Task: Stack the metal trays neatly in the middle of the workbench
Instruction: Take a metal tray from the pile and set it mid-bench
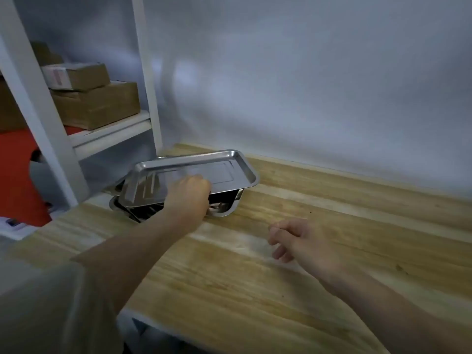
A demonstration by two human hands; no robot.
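Metal trays (224, 208) lay in a loose pile at the far left end of the counter (255, 290), beside the shelf unit (109, 134). The top tray (217, 169) sat tilted across the pile. The left hand (187, 198) grasped its near rim, fingers curled round it. The right hand (304, 241) hovered over the counter to the right, fingers loosely curled, holding nothing. Risk: a one-handed edge grip could let the tilted tray pivot, slip, or drag the lower trays askew.
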